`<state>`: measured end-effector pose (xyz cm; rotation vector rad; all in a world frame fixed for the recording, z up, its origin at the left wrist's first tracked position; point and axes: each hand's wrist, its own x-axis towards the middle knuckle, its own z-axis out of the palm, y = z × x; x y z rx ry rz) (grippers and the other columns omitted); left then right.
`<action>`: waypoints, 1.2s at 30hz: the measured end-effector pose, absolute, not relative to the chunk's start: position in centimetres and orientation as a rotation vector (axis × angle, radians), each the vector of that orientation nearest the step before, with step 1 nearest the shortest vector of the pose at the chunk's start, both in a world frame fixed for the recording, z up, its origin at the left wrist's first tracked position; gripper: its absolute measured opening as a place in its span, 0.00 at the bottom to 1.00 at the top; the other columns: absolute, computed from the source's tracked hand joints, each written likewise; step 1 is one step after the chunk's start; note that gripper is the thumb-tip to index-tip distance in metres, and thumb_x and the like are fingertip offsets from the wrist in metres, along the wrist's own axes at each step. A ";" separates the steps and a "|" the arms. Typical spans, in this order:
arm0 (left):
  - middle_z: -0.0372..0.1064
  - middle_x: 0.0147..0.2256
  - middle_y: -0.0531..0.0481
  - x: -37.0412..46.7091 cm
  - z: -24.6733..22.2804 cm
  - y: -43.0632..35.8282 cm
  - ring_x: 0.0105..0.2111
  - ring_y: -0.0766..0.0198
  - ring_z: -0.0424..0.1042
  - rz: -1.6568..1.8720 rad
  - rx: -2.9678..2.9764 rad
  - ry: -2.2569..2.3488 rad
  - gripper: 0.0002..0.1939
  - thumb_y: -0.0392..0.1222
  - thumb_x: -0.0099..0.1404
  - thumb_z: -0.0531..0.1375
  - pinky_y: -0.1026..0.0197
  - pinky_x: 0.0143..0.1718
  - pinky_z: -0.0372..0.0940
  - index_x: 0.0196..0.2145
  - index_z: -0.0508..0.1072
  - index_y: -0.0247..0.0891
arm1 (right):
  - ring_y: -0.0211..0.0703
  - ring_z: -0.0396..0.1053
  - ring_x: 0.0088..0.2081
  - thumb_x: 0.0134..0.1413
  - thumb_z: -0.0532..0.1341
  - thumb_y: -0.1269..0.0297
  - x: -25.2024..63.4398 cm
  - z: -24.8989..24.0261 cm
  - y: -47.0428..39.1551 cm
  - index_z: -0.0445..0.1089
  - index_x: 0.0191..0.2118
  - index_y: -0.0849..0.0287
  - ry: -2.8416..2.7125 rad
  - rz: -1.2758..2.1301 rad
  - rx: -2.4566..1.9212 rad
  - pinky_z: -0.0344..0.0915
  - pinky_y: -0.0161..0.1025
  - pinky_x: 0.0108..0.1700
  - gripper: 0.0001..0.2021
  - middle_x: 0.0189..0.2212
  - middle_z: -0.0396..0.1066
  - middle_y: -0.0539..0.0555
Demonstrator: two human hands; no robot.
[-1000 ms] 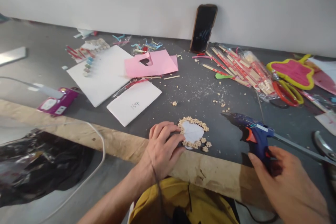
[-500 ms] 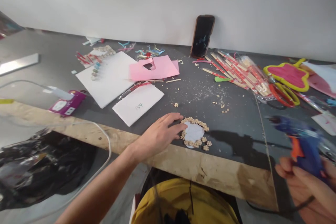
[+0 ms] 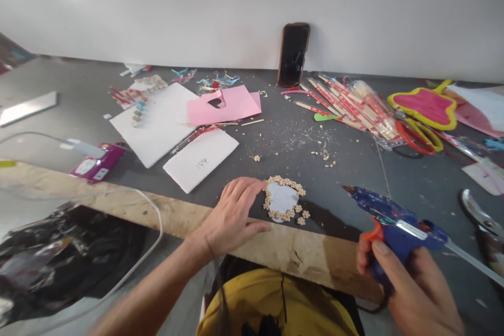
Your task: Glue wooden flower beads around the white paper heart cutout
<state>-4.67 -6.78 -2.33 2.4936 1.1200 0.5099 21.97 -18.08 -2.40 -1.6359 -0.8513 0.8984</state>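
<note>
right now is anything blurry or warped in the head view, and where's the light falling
Head view: the left hand and beaded heart piece are fairly sharp; the forearm and the black bag at the lower left smear softly. The wall line bows like wide-angle distortion. The glue gun throws a dark shadow on the table.

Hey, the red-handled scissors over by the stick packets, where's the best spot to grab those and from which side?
Take the scissors by the red and yellow handle loops, coming down from above on the near side. They lie flat on the table, with the loops toward the person and the blades apparently tucked under the packets, so the loops are probably the only free part.
</note>
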 end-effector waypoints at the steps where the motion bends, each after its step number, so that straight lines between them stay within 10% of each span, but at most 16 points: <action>1: 0.61 0.54 0.38 -4.5 -2.4 -7.0 0.55 0.48 0.60 0.511 2.491 1.121 0.35 0.47 0.60 0.63 0.43 0.55 0.60 0.59 0.54 0.37 | 0.40 0.68 0.21 0.48 0.63 0.53 22.2 -2.7 -18.1 0.65 0.35 0.55 -0.846 0.938 -1.630 0.67 0.38 0.22 0.13 0.24 0.70 0.50; 36: 0.57 0.59 0.41 -0.8 -2.9 -7.5 0.58 0.49 0.57 0.502 2.317 1.346 0.39 0.41 0.58 0.63 0.44 0.58 0.55 0.62 0.48 0.42 | 0.35 0.68 0.24 0.56 0.58 0.55 22.8 -2.1 -18.6 0.66 0.27 0.56 -1.208 0.872 -1.682 0.66 0.28 0.28 0.12 0.22 0.69 0.49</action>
